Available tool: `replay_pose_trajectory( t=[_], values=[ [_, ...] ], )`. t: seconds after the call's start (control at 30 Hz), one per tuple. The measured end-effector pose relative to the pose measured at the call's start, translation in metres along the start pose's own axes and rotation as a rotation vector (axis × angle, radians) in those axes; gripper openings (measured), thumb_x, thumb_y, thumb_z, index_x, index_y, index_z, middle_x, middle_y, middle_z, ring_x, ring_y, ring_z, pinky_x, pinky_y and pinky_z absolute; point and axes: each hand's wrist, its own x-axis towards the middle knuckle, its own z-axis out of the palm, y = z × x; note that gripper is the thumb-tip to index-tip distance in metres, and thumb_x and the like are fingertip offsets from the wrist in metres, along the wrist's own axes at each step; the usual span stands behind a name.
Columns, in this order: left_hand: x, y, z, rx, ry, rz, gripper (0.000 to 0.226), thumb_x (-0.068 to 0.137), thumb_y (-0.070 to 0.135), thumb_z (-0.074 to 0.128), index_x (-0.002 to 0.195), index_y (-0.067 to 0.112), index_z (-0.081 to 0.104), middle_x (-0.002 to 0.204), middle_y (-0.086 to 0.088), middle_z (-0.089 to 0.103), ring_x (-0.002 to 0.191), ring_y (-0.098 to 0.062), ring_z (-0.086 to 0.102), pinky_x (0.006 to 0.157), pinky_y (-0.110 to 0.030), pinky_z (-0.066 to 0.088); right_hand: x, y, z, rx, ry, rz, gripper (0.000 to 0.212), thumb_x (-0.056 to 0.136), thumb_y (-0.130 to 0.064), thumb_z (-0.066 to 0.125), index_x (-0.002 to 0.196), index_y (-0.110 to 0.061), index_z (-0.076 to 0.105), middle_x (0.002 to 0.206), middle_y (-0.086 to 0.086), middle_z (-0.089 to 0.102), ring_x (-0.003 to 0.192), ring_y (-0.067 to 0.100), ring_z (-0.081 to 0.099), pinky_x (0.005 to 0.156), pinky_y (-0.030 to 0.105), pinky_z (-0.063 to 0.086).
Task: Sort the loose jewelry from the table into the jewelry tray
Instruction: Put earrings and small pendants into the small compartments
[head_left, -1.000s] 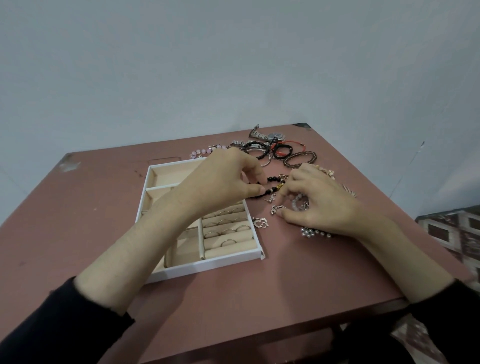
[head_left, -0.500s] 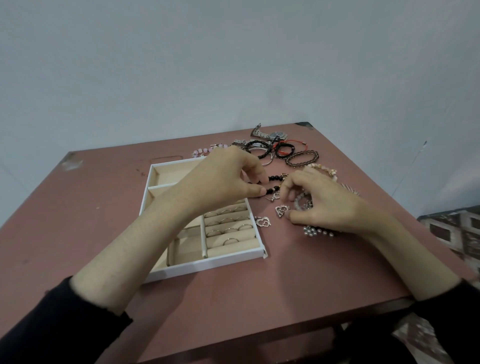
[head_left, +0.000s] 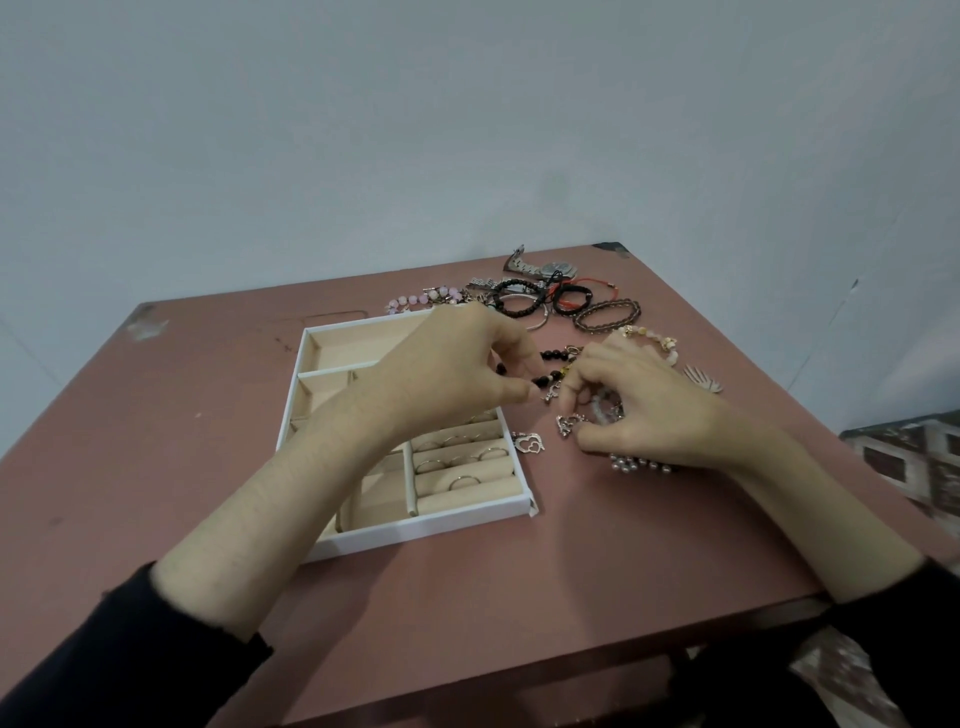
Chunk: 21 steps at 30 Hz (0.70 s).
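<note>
A white jewelry tray with beige compartments lies on the reddish table; several rings sit in its roll slots. My left hand hovers over the tray's right side and pinches a black bead bracelet between thumb and fingers. My right hand is just right of it, fingers curled, pinching a silver heart pendant. Another silver heart pendant lies beside the tray's right wall. A string of grey pearls shows under my right hand.
A pile of bracelets lies at the table's far side: black cord bracelets, a brown bead bracelet, a pink bead bracelet, a metal watch. A white feather-shaped piece lies at the right. The table's front edge is close.
My right hand has lifted a silver pendant slightly off the table and shifted a little right. My left hand keeps its pinch on the black beads, nearly still.
</note>
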Motion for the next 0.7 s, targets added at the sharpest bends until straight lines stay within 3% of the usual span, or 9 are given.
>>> replay_pose_trajectory(
  t=[0.1, 0.27, 0.5, 0.7],
  values=[
    [-0.0006, 0.0006, 0.0016, 0.001, -0.011, 0.015, 0.009, 0.077, 0.020, 0.072, 0.084, 0.024, 0.069, 0.077, 0.008, 0.062, 0.064, -0.001, 0.050, 0.060, -0.008, 0.037, -0.0001, 0.0005, 0.0003, -0.025, 0.015, -0.023, 0.024, 0.067, -0.032, 0.056, 0.089, -0.038, 0.061, 0.081, -0.010, 0.056, 0.089, 0.007, 0.043, 0.085, 0.027, 0.033],
    [-0.0009, -0.0001, 0.0003, 0.002, -0.008, 0.014, 0.009, 0.077, 0.021, 0.072, 0.085, 0.025, 0.070, 0.076, 0.011, 0.063, 0.066, -0.001, 0.050, 0.061, -0.007, 0.037, 0.0028, 0.0039, 0.0015, -0.021, 0.051, -0.098, 0.020, 0.070, -0.028, 0.059, 0.086, -0.024, 0.072, 0.068, -0.011, 0.054, 0.076, -0.001, 0.045, 0.074, 0.012, 0.035],
    [-0.0005, -0.0018, -0.0033, -0.016, 0.005, 0.006, 0.008, 0.076, 0.026, 0.074, 0.083, 0.029, 0.070, 0.065, 0.021, 0.058, 0.063, 0.013, 0.049, 0.059, 0.000, 0.036, 0.0027, 0.0044, 0.0026, 0.004, 0.128, -0.122, 0.019, 0.072, -0.022, 0.060, 0.083, -0.018, 0.075, 0.067, -0.008, 0.063, 0.069, 0.005, 0.049, 0.071, 0.010, 0.037],
    [-0.0020, 0.0002, -0.0023, 0.069, -0.083, 0.038, 0.012, 0.078, 0.025, 0.072, 0.090, 0.025, 0.070, 0.079, 0.013, 0.064, 0.069, 0.000, 0.052, 0.061, -0.005, 0.037, 0.0056, 0.0049, 0.0013, 0.015, 0.345, -0.070, 0.015, 0.072, -0.020, 0.063, 0.074, -0.012, 0.075, 0.061, -0.005, 0.060, 0.064, 0.010, 0.051, 0.063, 0.012, 0.034]
  ],
)
